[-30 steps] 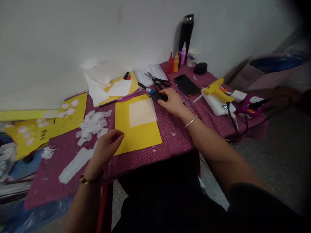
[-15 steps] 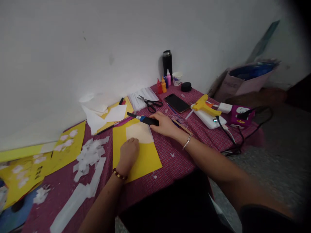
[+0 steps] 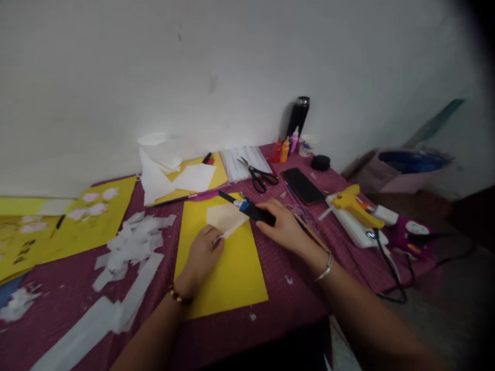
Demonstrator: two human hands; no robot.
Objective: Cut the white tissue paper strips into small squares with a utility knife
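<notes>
From the head camera we look down on a desk (image 3: 297, 288) covered with a red checked cloth and set against a white wall. The left hand (image 3: 201, 255) rests on a yellow sheet (image 3: 228, 278) lying near the middle of the desk, and its fingers are pinched together on the near corner of a cream paper (image 3: 226, 215) that lies on the far half of that sheet. The right hand (image 3: 284, 229) is wrapped tight around the black handle of a utility knife (image 3: 249, 208). The knife's blue-banded front end points far and left, over the right edge of the cream paper. We cannot tell whether the blade touches the paper. To the left of the yellow sheet we see a heap of white paper scraps (image 3: 131, 242). Beyond the hands lie black scissors (image 3: 260, 178), and just to their right a dark phone (image 3: 303, 185). A yellow glue gun (image 3: 353, 203) sits on a white block further right, well apart from both hands. Against the wall stand small paint bottles (image 3: 284, 149) and a black flask (image 3: 299, 116).
</notes>
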